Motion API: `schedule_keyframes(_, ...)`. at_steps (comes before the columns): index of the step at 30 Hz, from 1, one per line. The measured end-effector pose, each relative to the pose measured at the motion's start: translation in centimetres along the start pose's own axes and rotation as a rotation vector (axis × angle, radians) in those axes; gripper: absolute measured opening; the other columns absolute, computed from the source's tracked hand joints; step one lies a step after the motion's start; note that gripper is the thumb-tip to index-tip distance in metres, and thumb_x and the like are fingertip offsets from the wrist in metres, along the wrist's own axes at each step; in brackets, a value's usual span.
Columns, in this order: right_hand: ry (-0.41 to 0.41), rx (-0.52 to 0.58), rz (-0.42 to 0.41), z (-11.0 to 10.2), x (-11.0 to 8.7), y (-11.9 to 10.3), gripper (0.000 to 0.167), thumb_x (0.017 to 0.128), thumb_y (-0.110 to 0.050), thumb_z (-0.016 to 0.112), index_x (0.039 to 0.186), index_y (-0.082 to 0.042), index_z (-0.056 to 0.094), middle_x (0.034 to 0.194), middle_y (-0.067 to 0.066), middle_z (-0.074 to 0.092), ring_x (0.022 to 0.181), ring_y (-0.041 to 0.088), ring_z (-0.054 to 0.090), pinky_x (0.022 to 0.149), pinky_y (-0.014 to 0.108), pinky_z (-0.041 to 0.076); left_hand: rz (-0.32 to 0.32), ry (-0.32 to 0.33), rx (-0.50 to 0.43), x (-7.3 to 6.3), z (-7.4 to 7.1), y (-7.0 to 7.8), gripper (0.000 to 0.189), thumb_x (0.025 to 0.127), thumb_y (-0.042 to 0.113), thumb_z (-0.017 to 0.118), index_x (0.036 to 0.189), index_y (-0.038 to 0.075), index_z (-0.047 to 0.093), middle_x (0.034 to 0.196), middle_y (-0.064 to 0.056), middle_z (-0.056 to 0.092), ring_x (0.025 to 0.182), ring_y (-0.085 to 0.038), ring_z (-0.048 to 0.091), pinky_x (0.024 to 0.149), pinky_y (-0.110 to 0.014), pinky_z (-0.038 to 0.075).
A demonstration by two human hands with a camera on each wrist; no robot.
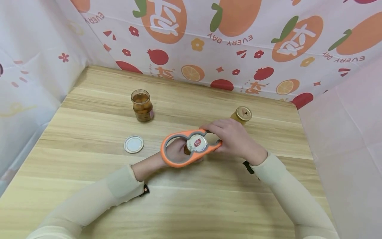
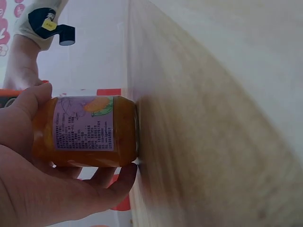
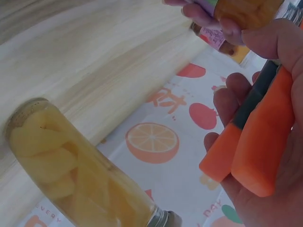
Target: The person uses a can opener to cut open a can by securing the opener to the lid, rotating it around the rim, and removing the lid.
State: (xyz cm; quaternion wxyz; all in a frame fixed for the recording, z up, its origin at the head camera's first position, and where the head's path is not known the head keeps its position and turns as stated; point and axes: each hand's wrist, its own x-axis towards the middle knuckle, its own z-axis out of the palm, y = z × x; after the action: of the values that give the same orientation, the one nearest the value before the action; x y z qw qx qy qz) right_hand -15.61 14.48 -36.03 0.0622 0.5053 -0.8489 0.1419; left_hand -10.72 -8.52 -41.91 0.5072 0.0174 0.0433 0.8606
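In the left wrist view, my left hand (image 2: 52, 194) grips a jar (image 2: 84, 125) of orange contents with a purple label, its base right at the wooden table. The jar's white lid (image 1: 197, 143) with a red mark faces up in the head view. Around that lid sits an orange-and-grey jar opener (image 1: 206, 151), its wide loop over my left hand. My right hand (image 1: 235, 137) holds the opener by its two handle ends, fingers on one side and thumb on the other.
An uncapped glass jar (image 1: 143, 108) with dark amber contents stands at the back left. A loose white lid (image 1: 134, 144) lies in front of it. Behind my right hand stands a jar of yellow fruit pieces (image 3: 52, 156) with a gold lid (image 1: 243, 113). Printed cloth (image 1: 221, 59) hangs behind the table.
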Motion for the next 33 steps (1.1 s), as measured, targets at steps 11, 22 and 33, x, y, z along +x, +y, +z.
schedule_keyframes(11, -0.041, 0.109, -0.075, 0.1, 1.7, 1.1, 0.051, 0.079, -0.03, 0.086, 0.124, -0.016, 0.067, 0.109, -0.003, 0.071, 0.101, 0.016, 0.063, 0.108, 0.046, 0.039, -0.148, -0.132, 0.12, 0.1, -0.5, 0.9, 0.042, 0.102, 0.018, 0.056, 0.136, -0.006, 0.053, 0.128, -0.003, 0.065, 0.118, -0.008, 0.058, 0.103, -0.017, 0.04)
schedule_keyframes(22, -0.082, 0.159, -0.17, 0.0, 3.8, 1.4, 0.051, 0.078, 0.015, 0.068, 0.119, -0.015, 0.065, 0.114, -0.005, 0.067, 0.113, 0.014, 0.06, 0.122, 0.049, 0.019, 0.412, 0.377, 1.705, 0.2, 0.3, -0.2, 0.085, 0.078, 0.011, 0.084, 0.151, 0.01, 0.039, 0.137, -0.002, 0.059, 0.124, -0.015, 0.051, 0.109, -0.031, 0.036)
schedule_keyframes(33, -0.075, 0.182, -0.275, 0.4, 4.7, 1.8, 0.047, 0.081, 0.014, 0.071, 0.118, -0.013, 0.066, 0.118, -0.003, 0.066, 0.12, 0.019, 0.058, 0.121, 0.046, 0.023, 0.359, 0.391, 1.78, -0.2, -0.1, -0.1, 0.082, 0.082, 0.024, 0.083, 0.151, 0.015, 0.04, 0.137, 0.002, 0.059, 0.124, -0.012, 0.054, 0.108, -0.038, 0.04)
